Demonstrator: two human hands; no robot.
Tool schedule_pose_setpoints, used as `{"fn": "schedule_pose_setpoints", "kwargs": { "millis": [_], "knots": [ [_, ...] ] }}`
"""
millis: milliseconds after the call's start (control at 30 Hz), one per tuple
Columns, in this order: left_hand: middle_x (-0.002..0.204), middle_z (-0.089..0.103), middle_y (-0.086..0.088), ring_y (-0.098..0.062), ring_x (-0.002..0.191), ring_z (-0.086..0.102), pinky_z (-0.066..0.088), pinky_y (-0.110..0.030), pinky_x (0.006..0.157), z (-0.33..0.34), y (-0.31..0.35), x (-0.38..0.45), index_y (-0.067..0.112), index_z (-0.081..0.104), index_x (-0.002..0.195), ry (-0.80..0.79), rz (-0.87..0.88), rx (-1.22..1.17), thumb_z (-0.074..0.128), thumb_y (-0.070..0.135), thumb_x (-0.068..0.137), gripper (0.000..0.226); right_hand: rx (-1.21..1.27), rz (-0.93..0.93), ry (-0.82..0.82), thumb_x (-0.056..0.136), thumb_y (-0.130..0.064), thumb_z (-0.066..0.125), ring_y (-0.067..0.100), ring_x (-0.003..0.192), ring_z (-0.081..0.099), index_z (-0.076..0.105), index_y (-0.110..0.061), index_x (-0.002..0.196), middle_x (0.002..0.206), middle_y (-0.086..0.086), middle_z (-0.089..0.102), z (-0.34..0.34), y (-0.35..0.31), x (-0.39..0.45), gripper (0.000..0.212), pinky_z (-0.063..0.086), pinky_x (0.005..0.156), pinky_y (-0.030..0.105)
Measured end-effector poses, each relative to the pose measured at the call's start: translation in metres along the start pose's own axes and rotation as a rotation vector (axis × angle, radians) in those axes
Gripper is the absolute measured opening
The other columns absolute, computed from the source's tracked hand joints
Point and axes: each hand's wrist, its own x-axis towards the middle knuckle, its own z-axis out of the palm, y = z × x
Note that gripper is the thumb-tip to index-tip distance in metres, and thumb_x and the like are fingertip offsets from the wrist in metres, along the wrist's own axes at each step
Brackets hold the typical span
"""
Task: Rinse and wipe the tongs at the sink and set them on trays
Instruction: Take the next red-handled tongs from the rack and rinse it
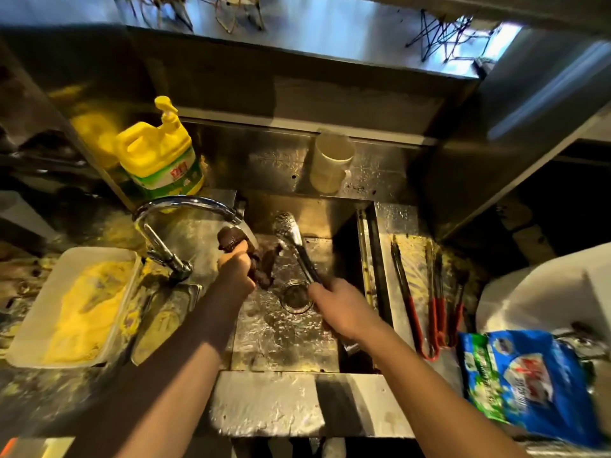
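Note:
My right hand (344,307) grips a pair of metal tongs (292,238) by the handle end, their scalloped tips pointing away over the steel sink (281,338). My left hand (235,269) holds a dark brown cloth (261,267) bunched under the running water from the curved chrome faucet (185,206). The cloth hangs just left of the tongs. Several red-handled tongs (429,299) lie on the wet drainboard to the right of the sink.
A yellow detergent jug (158,153) with a pump stands behind the faucet. A white tray (66,309) holding a yellow cloth sits at left. A cup (329,161) stands behind the sink. A blue and green packet (525,375) lies at right.

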Motion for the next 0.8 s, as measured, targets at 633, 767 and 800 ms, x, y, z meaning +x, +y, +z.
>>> {"fn": "schedule_pose_setpoints", "kwargs": {
  "millis": [633, 767, 800],
  "knots": [
    [0.12, 0.072, -0.017, -0.031, 0.113, 0.069, 0.056, -0.045, 0.094, -0.034, -0.014, -0.009, 0.008, 0.064, 0.128, -0.653, -0.02, -0.16, 0.031, 0.05, 0.103, 0.059, 0.524, 0.182, -0.282, 0.089, 0.006, 0.057, 0.016, 0.058, 0.061, 0.055, -0.006, 0.118, 0.08, 0.014, 0.062, 0.005, -0.009, 0.003, 0.032, 0.057, 0.055, 0.031],
    [0.101, 0.073, -0.014, -0.024, 0.08, 0.077, 0.062, -0.034, 0.069, -0.002, -0.001, -0.009, 0.008, 0.066, 0.105, -0.392, -0.045, 0.014, 0.04, 0.031, 0.105, 0.035, 0.426, 0.117, -0.262, 0.087, -0.001, 0.057, 0.012, 0.047, 0.048, 0.059, -0.01, 0.104, 0.062, 0.003, 0.053, 0.011, -0.005, -0.002, 0.019, 0.041, 0.041, 0.025],
    [0.103, 0.07, -0.014, -0.026, 0.084, 0.074, 0.06, -0.037, 0.076, 0.007, -0.001, -0.009, 0.008, 0.066, 0.104, -0.339, -0.074, 0.028, 0.039, 0.027, 0.106, 0.033, 0.383, 0.11, -0.232, 0.087, -0.001, 0.058, 0.012, 0.046, 0.047, 0.06, -0.01, 0.106, 0.062, 0.003, 0.053, 0.013, -0.005, 0.0, 0.02, 0.04, 0.041, 0.026]
  ]
}}
